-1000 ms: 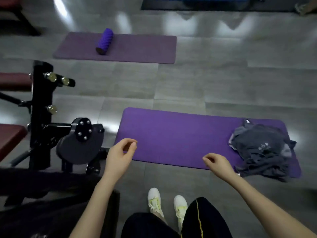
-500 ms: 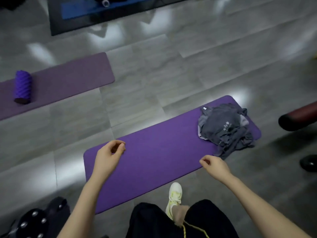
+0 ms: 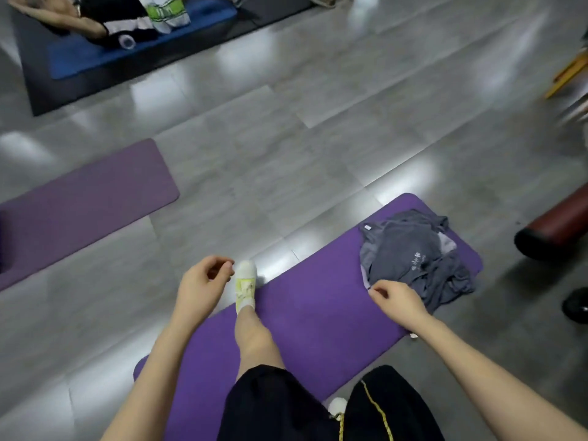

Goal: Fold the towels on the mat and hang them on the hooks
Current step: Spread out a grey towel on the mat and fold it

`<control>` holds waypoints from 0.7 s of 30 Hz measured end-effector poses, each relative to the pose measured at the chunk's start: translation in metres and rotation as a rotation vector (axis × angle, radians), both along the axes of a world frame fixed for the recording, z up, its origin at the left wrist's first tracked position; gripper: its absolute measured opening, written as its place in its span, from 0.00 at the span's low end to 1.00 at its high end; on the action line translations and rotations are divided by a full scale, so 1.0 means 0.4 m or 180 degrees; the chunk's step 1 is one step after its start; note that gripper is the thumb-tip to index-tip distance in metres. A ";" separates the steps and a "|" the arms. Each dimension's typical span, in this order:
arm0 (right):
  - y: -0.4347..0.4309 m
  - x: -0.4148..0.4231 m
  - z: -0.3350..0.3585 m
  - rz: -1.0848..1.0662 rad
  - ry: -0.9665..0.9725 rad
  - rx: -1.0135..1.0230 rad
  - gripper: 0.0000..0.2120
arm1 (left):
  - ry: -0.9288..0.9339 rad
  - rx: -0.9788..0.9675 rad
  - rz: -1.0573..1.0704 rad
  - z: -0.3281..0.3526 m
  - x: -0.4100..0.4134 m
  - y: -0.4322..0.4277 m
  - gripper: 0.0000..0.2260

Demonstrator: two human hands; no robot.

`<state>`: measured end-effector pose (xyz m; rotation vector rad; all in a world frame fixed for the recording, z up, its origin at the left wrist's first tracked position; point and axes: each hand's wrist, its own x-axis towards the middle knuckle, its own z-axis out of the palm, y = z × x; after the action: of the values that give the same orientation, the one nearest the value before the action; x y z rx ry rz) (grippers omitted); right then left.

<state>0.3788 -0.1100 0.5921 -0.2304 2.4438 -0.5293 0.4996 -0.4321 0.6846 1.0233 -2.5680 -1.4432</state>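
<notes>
- Gym floor (image 3: 286, 154), seen from my head camera: the grey towels (image 3: 413, 259) lie in one crumpled heap at the right end of the purple mat (image 3: 318, 316), none of them folded.
- My left hand (image 3: 202, 289) hangs by the mat's far edge, just beside my shoe (image 3: 245, 284). Its fingers (image 3: 222, 265) are loosely curled and hold nothing.
- My right hand (image 3: 397, 302) hovers at the near edge of the heap, its fingers (image 3: 378, 289) loosely curled and, as far as I can see, empty. I cannot tell whether the tips touch the cloth.
- Step in hand, by my reading: the approach, before the first towel is picked up.
- The next move calls for lowering the right hand, pinching one towel free of the heap and spreading it flat on the bare mat with both hands. The layers look tangled, so more than one may lift.
- No hooks are in view; I would have to find them.
- Around: a second mat (image 3: 86, 198) at left, a blue mat (image 3: 79, 63) beyond with another person on it, and a dark red pad (image 3: 560, 224) at right.
</notes>
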 end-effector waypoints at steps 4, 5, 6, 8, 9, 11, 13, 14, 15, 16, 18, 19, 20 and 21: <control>-0.126 -0.163 -0.049 -0.0327 0.0021 0.0032 0.11 | -0.0041 -0.0254 -0.0626 -0.050 -0.269 -0.154 0.05; -0.163 -0.207 -0.062 -0.0431 0.0009 0.0030 0.12 | -0.0057 -0.0298 -0.0794 -0.066 -0.349 -0.199 0.05; -0.201 -0.250 -0.075 -0.0550 -0.0020 0.0038 0.13 | -0.0069 -0.0327 -0.0971 -0.079 -0.431 -0.242 0.05; -0.278 -0.335 -0.093 -0.0878 -0.0093 0.0059 0.11 | -0.0134 -0.0423 -0.1373 -0.093 -0.603 -0.321 0.05; -0.315 -0.374 -0.096 -0.1097 -0.0116 0.0071 0.10 | -0.0198 -0.0505 -0.1625 -0.092 -0.690 -0.357 0.04; -0.389 -0.436 -0.085 -0.1510 -0.0159 0.0116 0.10 | -0.0317 -0.0703 -0.2152 -0.081 -0.852 -0.417 0.05; -0.460 -0.489 -0.065 -0.1850 -0.0210 0.0177 0.11 | -0.0338 -0.0872 -0.2631 -0.062 -0.994 -0.465 0.05; -0.493 -0.512 -0.053 -0.1999 -0.0212 0.0203 0.11 | -0.0311 -0.0917 -0.2814 -0.051 -1.057 -0.482 0.06; -0.525 -0.534 -0.040 -0.2144 -0.0196 0.0212 0.12 | -0.0270 -0.0943 -0.2971 -0.041 -1.115 -0.496 0.06; -0.554 -0.554 -0.029 -0.2286 -0.0176 0.0209 0.12 | -0.0228 -0.0966 -0.3116 -0.033 -1.171 -0.505 0.07; -0.597 -0.587 -0.015 -0.2550 -0.0149 0.0202 0.12 | -0.0180 -0.0990 -0.3349 -0.026 -1.268 -0.512 0.07; -0.611 -0.604 -0.011 -0.2671 -0.0142 0.0207 0.12 | -0.0159 -0.0974 -0.3449 -0.025 -1.312 -0.510 0.07; -0.622 -0.620 -0.008 -0.2785 -0.0127 0.0212 0.12 | -0.0143 -0.0940 -0.3547 -0.027 -1.354 -0.506 0.07; -0.631 -0.636 -0.005 -0.2896 -0.0108 0.0214 0.12 | -0.0127 -0.0902 -0.3649 -0.029 -1.392 -0.498 0.07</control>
<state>0.1244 -0.3622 0.5902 0.9504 2.4219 -0.7999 -0.0570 -0.6314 0.6731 -0.6038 -3.3719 -1.0024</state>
